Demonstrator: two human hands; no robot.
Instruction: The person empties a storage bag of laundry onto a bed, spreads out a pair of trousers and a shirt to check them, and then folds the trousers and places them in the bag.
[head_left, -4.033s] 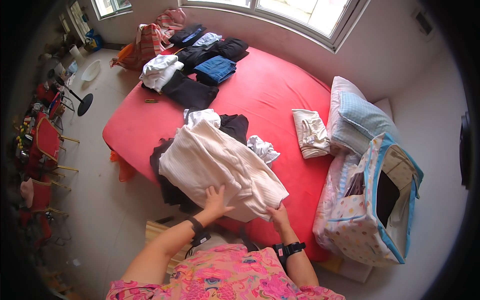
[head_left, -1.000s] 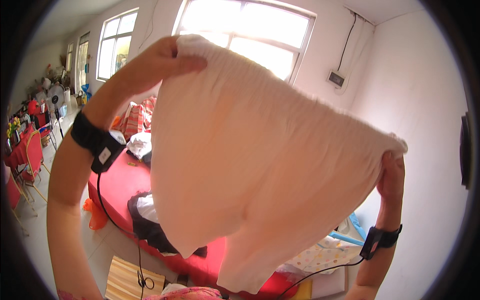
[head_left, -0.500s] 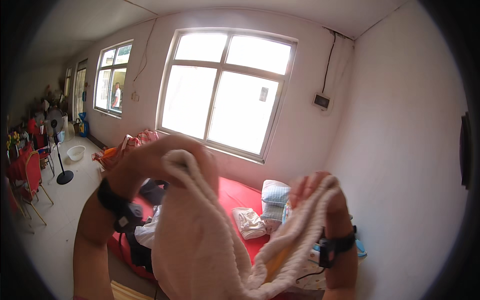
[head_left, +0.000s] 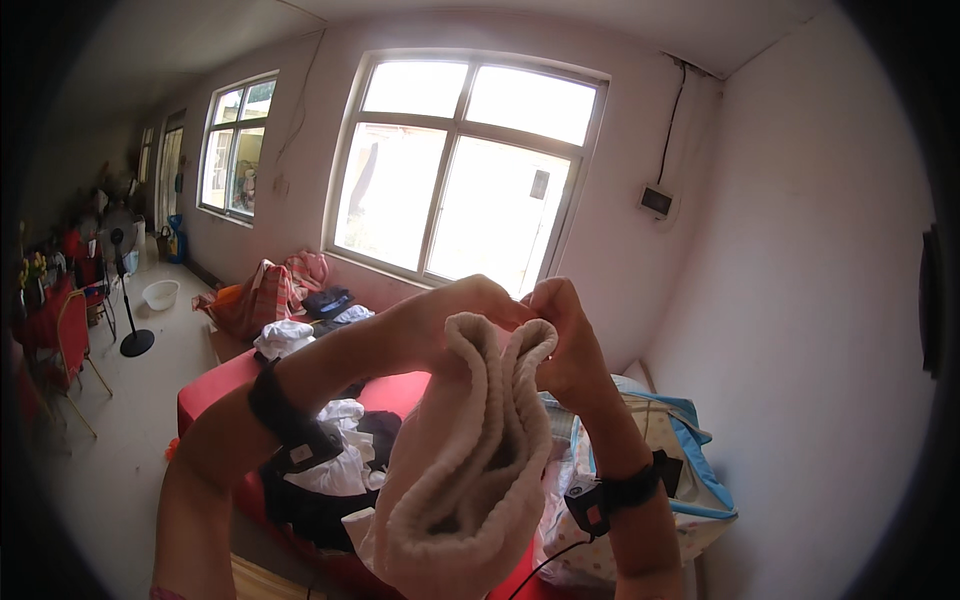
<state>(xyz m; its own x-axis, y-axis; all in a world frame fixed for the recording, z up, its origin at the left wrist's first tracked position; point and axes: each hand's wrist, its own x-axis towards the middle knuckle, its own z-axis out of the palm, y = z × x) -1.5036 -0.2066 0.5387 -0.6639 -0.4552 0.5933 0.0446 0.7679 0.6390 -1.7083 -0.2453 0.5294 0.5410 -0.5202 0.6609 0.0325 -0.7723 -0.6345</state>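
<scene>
A cream garment with a gathered elastic waistband (head_left: pixel 420 490) hangs before me, its opening facing up and toward me. My left hand (head_left: pixel 475 305) is closed on the far edge of the band, the fingers mostly behind the cloth. Close beside it, my right hand (head_left: pixel 562 335) pinches the band's other side, so the two folds lie nearly together. Lower down, the waistband loops open toward me. Behind the garment, white clothes (head_left: pixel 345 455) and black clothes (head_left: pixel 315 510) lie loose on a red-covered bed (head_left: pixel 215 390).
To the right stands a large patterned bag with blue trim (head_left: pixel 690 430), against the wall. Red-striped cloth (head_left: pixel 270 295) is heaped under the window. Farther left are a standing fan (head_left: pixel 137 343), a white basin (head_left: pixel 160 294) and a red chair (head_left: pixel 70 335).
My hands have come together from wide apart, the right one moving left and up. The waistband has gone from spread to folded. My view has shifted slightly, showing more of the bed and bag.
</scene>
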